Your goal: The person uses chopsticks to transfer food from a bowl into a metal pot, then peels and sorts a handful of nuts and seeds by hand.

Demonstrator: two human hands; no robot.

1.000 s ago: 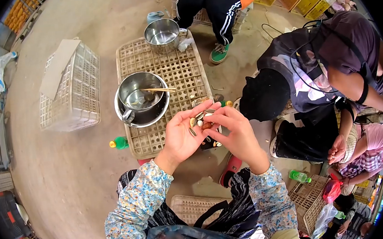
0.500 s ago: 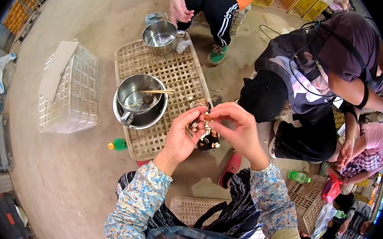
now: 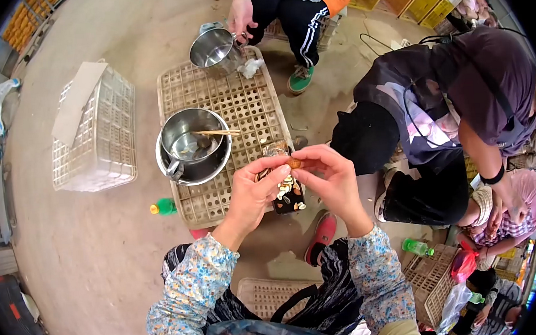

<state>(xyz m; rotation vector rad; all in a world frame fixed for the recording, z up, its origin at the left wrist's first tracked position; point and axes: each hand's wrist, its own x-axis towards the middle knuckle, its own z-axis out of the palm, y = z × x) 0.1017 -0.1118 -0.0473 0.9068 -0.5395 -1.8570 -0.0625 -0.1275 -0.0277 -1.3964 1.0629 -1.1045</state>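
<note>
Left of the upturned beige perforated plastic crate (image 3: 237, 100) lies a white lattice plastic basket (image 3: 99, 143) with a cardboard sheet on top. Just off the crate's near left corner, a green plastic bottle with a yellow cap (image 3: 164, 206) lies on the concrete floor. On the crate's left half stands a round steel pot (image 3: 192, 145) set in a wider steel bowl, with a pair of wooden chopsticks (image 3: 215, 132) across its rim. At the crate's far edge stands a smaller steel pot (image 3: 211, 48), with another person's hand (image 3: 240, 15) at its handle.

Over the crate's near right corner the left hand (image 3: 251, 197) is cupped, its fingers curled around a heap of pale striped seeds (image 3: 285, 188). Its thumb tip reaches up to a small brown kernel (image 3: 294, 162). The right hand (image 3: 335, 184) meets it there, fingers narrowed to a pinch on the same kernel; which hand bears it is hard to tell. Beneath the hands a dark packet (image 3: 289, 202) of seeds lies at the crate's edge. Right of the crate a person in dark clothes (image 3: 438, 91) bends forward.
</note>
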